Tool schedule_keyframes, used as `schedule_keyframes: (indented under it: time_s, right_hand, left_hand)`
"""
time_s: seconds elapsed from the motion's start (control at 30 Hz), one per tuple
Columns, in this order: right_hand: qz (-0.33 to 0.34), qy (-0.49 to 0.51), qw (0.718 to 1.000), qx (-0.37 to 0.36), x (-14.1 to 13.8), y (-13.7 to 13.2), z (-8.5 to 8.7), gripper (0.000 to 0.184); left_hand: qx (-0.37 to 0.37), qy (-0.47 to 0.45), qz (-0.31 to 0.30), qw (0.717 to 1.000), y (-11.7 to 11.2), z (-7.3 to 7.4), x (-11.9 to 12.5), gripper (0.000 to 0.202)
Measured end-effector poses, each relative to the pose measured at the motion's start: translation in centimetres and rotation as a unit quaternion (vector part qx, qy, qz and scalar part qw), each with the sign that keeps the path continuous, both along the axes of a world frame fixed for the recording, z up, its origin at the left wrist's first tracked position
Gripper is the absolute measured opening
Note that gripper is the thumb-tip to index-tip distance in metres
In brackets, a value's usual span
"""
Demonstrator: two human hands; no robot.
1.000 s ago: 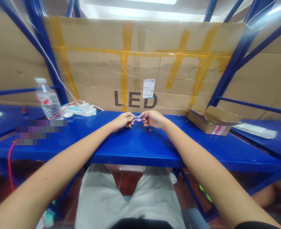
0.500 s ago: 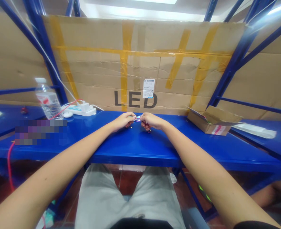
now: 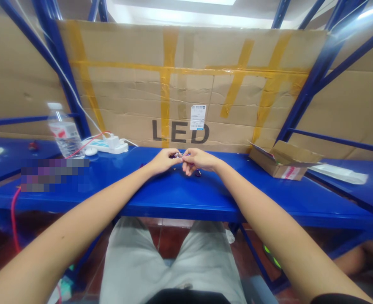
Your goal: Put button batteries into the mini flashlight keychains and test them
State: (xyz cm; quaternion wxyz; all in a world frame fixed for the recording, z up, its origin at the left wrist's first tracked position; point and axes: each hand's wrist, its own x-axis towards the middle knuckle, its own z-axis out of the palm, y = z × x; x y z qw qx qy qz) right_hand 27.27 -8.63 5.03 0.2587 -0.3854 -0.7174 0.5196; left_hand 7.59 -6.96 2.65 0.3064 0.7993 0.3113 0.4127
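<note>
Over the far middle of the blue table (image 3: 180, 196), my two hands meet with fingertips almost touching. My left hand (image 3: 163, 161) is closed in a pinch on a small shiny, purplish metallic thing (image 3: 173, 156); its kind is too small to make out. My right hand (image 3: 199, 159) also pinches at this thing from the other side, thumb and index finger together, with the other fingers loosely curled below. Another small dark, shiny piece (image 3: 198, 172) shows just under my right hand; whether it lies on the table or hangs from the fingers, I cannot tell.
To the right stands an open cardboard box (image 3: 284, 162). A water bottle (image 3: 65, 133) and a white power strip (image 3: 105, 145) with cables are at the back left. Behind the table rises a large cardboard sheet (image 3: 126, 97). A person's leg (image 3: 354, 259) shows at lower right.
The shiny strands stretched between my hands half a second ago no longer show as a span. My right hand has moved slightly left toward my left hand, and its lower fingers have loosened.
</note>
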Motion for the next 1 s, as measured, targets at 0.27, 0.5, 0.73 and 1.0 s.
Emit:
schedule_keyframes:
  time_s: [0.27,0.5,0.73,1.0]
  right_hand:
    - [-0.080,-0.093,0.959,0.254,0.1,0.1,0.1,0.010]
    - [-0.063,-0.145,0.934,0.320,0.4,-0.1,0.1,0.015]
    - [-0.086,-0.188,0.887,0.412,0.7,-0.1,0.9,0.017]
    - [-0.052,-0.282,0.830,0.479,0.7,-0.3,1.3,0.022]
  left_hand:
    - [0.014,0.005,0.022,1.000,0.5,-0.2,-0.1,0.031]
    - [-0.012,-0.002,0.013,1.000,0.2,0.1,0.0,0.034]
    - [-0.127,-0.058,-0.021,0.990,0.3,0.1,0.3,0.037]
    - [-0.012,0.023,0.016,1.000,0.0,0.1,0.0,0.032]
